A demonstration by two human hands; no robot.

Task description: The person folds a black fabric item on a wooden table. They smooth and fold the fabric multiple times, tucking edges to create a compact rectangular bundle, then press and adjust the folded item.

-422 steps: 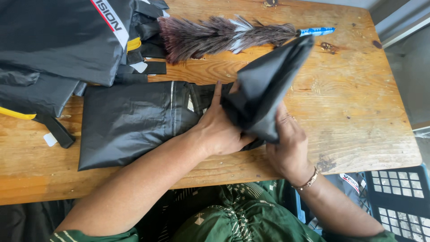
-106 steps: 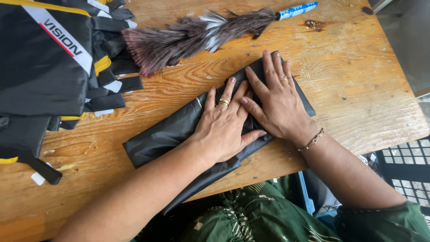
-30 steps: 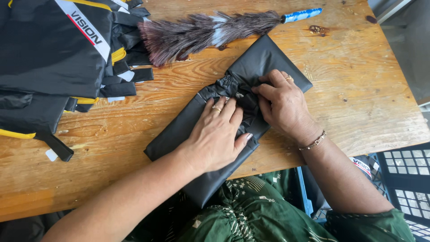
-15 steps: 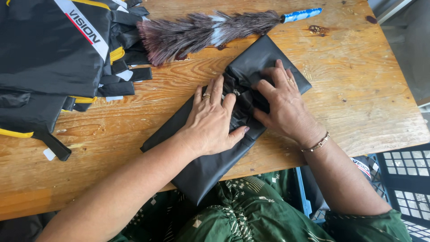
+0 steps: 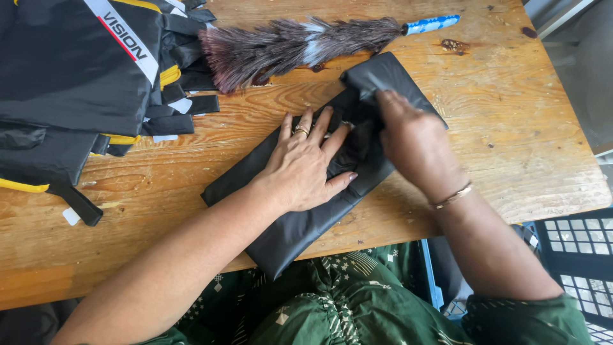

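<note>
A: status on the fold?

B: Black fabric piece [image 5: 300, 223] lies diagonal on the wooden table [image 5: 511, 128], near end hanging just over the front edge. Left hand [image 5: 306, 166] flat on its middle, fingers spread, palm down, pinning it, not closed round anything. Right hand [image 5: 412, 137] on the upper part, fingertips curled into a bunched fold next to the left fingertips. Looks like a pinch on the cloth, but fingers are partly hidden so can't tell how tight.

A: tips for doing it clean?

B: IMO keep the left palm as anchor so the strip doesn't skew. Draw the bunched bit flat w/ the right, edges aligned, then press the crease outward. Slick fabric, prob slides if the pin lifts.

A: clutter?

B: Feather duster [image 5: 300, 45] just beyond the top end, close but apart. Stack of black bags w/ yellow trim [image 5: 76, 83] far left, well apart.
</note>
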